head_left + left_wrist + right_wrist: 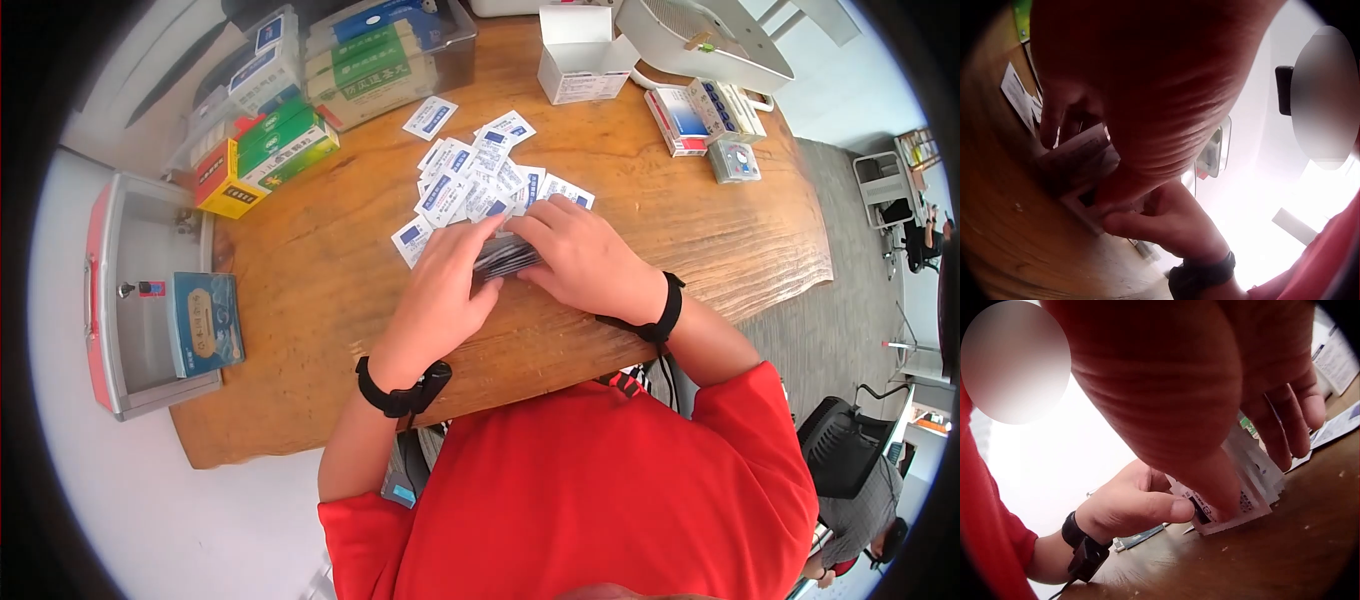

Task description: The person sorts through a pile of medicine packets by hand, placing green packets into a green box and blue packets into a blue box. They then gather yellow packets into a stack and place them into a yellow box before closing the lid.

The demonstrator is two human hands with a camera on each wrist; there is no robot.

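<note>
Both hands hold a stack of flat sachets (507,257) between them, just above the front part of the wooden table. My left hand (447,285) grips the stack's left end, its thumb on the near side and fingers over the far side. At the other end my right hand (592,262) pinches it the same way. The right wrist view shows the front sachet (1250,505) with printed text and a dark square, both thumbs against it. Just beyond the hands lies a loose pile of white-and-blue sachets (455,185), partly covered by the fingers.
A white carton (583,78) with its lid up stands at the back. Medicine boxes (675,120) and a white basket (720,45) are at the back right. To the left are green and yellow boxes (265,155), a clear bin (455,50) and an aluminium case (150,235) beside a blue box (208,322).
</note>
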